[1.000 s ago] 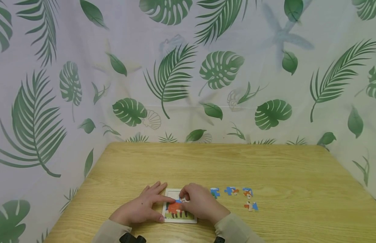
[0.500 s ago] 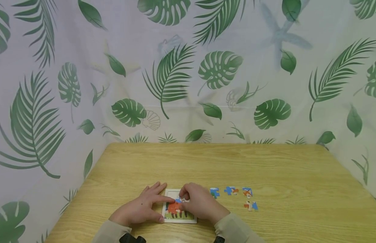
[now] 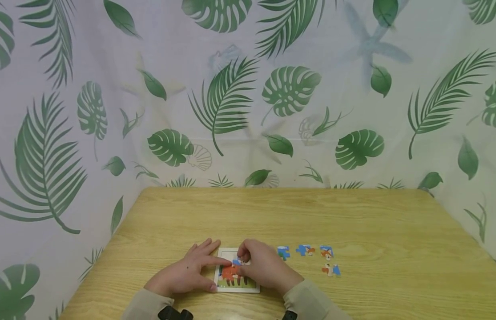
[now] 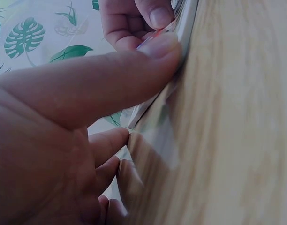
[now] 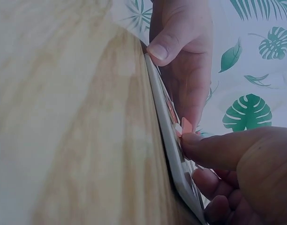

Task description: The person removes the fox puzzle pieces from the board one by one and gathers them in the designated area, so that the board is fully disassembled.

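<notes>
A square jigsaw tray (image 3: pixel 237 291) with a pale frame lies on the table, showing a picture of a red-orange animal body (image 3: pixel 229 273) with dark legs on green. My left hand (image 3: pixel 187 272) rests at its left side, thumb at the lower frame corner and the index finger stretched over the picture. From the right, my right hand (image 3: pixel 268 266) pinches a puzzle piece (image 5: pixel 186 126) between thumb and fingers. That piece stands tilted up from the tray in the right wrist view, close to the left index finger. Its far part is hidden by the fingers.
Several loose pieces lie right of the tray: a blue and green piece (image 3: pixel 283 253), a blue one with orange (image 3: pixel 305 250), a fox-face piece (image 3: pixel 326 252) and a white, orange and blue one (image 3: pixel 331 270). A leaf-print cloth (image 3: pixel 248 106) hangs behind the wooden table (image 3: pixel 372 231).
My right hand's curled fingers have lifted very slightly and the piece in them has shifted a little over the picture. My left hand and the loose pieces stay where they were.
</notes>
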A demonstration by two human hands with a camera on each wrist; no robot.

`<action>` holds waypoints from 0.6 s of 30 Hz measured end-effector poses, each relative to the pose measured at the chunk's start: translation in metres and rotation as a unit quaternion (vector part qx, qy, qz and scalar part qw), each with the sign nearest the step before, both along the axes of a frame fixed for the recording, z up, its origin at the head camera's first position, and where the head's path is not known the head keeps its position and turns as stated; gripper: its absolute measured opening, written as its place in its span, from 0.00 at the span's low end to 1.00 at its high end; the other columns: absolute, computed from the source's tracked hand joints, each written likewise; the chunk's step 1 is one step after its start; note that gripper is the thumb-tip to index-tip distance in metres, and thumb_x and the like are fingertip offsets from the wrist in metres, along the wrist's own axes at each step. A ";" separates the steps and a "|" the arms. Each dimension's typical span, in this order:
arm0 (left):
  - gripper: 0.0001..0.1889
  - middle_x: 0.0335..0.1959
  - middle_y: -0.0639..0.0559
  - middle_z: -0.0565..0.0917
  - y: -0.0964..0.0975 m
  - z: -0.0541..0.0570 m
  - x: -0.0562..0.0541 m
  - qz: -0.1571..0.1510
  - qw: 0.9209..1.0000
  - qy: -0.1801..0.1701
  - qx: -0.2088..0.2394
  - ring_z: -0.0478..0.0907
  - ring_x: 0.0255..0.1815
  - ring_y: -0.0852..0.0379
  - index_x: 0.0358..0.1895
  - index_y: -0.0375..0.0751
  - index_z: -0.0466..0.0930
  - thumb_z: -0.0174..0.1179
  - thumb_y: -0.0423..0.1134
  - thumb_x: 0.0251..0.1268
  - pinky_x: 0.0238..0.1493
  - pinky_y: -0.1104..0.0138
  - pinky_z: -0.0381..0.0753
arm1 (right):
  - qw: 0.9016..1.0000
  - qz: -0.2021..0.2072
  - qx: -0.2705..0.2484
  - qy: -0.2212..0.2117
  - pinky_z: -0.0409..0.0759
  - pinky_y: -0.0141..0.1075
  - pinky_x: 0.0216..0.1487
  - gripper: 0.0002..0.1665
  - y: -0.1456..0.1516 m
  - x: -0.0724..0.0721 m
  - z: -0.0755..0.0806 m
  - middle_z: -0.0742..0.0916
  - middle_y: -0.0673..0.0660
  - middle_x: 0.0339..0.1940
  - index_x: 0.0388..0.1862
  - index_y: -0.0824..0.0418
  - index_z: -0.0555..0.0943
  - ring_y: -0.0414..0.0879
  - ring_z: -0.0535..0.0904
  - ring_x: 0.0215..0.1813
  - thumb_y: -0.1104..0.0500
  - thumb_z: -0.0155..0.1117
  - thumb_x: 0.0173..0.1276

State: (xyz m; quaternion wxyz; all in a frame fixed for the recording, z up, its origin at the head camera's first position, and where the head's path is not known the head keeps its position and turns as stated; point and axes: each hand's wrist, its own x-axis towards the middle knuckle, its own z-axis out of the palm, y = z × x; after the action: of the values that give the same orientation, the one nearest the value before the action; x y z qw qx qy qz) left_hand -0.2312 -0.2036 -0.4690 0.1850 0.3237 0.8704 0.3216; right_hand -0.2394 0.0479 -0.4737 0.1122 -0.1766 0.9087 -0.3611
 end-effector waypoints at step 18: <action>0.36 0.82 0.39 0.50 -0.001 -0.004 -0.002 0.005 1.000 -0.001 0.007 0.35 0.82 0.38 0.73 0.57 0.73 0.70 0.55 0.59 0.74 0.36 0.31 | 0.998 0.000 -0.070 -0.004 0.78 0.36 0.33 0.06 0.005 0.001 0.003 0.83 0.46 0.30 0.37 0.51 0.80 0.42 0.78 0.32 0.60 0.68 0.68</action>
State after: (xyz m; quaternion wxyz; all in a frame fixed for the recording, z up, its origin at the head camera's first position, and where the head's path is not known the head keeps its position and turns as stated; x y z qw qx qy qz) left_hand -0.2332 -0.2048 -0.4733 0.1817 0.3208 0.8695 0.3286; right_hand -0.2386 0.0530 -0.4707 0.1038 -0.1826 0.8809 -0.4242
